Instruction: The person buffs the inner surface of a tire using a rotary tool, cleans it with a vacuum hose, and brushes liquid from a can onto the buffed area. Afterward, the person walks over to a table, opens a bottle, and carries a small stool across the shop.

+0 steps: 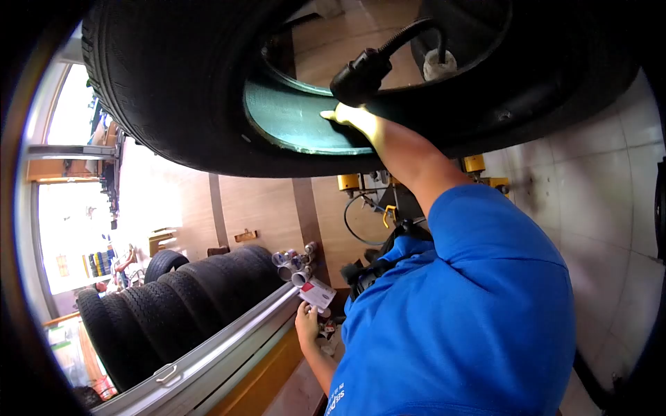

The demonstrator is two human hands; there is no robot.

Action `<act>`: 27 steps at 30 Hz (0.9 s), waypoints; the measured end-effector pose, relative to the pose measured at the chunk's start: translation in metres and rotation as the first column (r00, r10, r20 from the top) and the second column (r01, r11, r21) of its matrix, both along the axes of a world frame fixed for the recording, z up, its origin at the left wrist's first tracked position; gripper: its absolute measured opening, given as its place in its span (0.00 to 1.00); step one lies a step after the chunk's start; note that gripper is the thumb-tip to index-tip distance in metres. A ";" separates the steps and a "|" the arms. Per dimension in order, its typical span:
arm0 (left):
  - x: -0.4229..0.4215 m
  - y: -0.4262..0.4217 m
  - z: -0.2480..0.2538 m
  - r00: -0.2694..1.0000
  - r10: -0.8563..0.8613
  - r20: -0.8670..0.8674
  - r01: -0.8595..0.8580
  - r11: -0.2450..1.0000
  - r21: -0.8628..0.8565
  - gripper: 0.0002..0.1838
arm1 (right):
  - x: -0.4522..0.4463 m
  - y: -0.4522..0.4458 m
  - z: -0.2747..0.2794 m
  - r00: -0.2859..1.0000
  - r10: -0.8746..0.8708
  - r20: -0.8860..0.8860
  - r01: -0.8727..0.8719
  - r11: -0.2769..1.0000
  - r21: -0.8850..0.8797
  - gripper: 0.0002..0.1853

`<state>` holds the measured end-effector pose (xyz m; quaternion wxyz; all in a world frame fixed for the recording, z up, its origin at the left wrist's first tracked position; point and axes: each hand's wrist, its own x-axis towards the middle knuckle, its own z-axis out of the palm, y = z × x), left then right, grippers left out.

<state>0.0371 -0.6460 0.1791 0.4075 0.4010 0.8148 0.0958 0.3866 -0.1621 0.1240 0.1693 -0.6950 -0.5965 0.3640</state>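
Note:
A large black tire (159, 76) hangs upright across the top of the view. My right hand (350, 116) reaches into it, index finger stretched out along a smooth, brightly lit patch of inner lining (298, 125). That hand holds nothing I can see. Just above it is the black head of a gooseneck lamp (361, 76), throwing light on the lining and my fingers. Down to the left, my left hand (307, 324) has its fingers partly spread at the lower end of a white and red box (317, 292). Whether they touch the box is unclear.
A row of black tires (180, 298) stands at the lower left, beside a metal-edged counter (229, 326). Several cans (298, 267) cluster near the box. Yellow machine parts (349, 182) and a dark hose (352, 225) sit below the raised tire.

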 end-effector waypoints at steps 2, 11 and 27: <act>-0.002 0.001 -0.008 0.997 0.058 0.051 -0.059 0.998 0.031 0.26 | -0.005 -0.002 0.011 1.000 0.010 0.023 -0.011 0.999 0.045 0.45; -0.010 -0.008 -0.019 1.000 0.024 0.004 -0.024 1.000 -0.015 0.28 | -0.003 -0.002 0.009 0.994 -0.023 0.107 0.013 0.996 0.092 0.45; -0.019 -0.010 -0.042 0.986 -0.152 -0.061 0.153 0.988 0.012 0.28 | 0.050 -0.055 0.007 0.961 0.272 -0.039 -0.190 0.761 0.621 0.10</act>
